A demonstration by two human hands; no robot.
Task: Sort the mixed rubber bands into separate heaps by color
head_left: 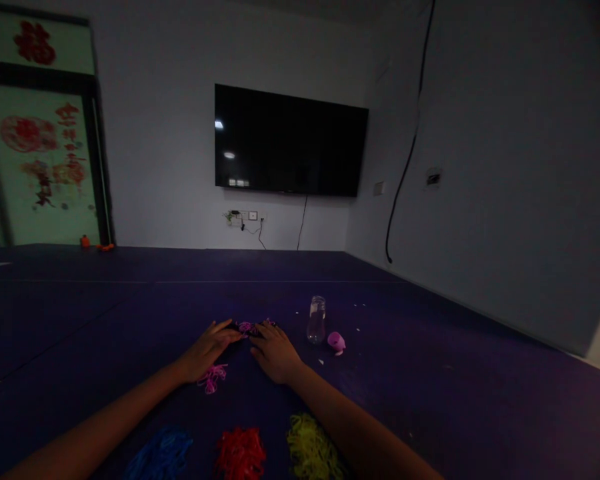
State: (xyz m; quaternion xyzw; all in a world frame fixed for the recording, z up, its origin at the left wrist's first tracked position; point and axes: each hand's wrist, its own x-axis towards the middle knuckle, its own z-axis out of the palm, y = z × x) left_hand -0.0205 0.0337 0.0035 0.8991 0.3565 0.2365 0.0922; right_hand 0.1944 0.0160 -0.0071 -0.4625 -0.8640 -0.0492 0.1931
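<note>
My left hand (210,349) reaches forward with its fingers stretched out, touching the left end of a small dark item that I cannot make out. Pink strands (246,327) lie on and around that item, between my hands. From the other side, my right hand (276,351) rests on it with fingers spread and flat. A loose clump of pink strands (213,378) sits beside my left wrist. To the right of my right hand stands a clear bottle (317,321), upright and without a cap. Next to it is a small pink cup-shaped piece (337,342).
Near me lie piles of blue strands (161,455), red strands (241,455) and yellow-green strands (313,448) on the purple surface (405,373). White scraps lie around the bottle. A black cable (405,167) hangs at the right wall; a television (290,143) hangs ahead.
</note>
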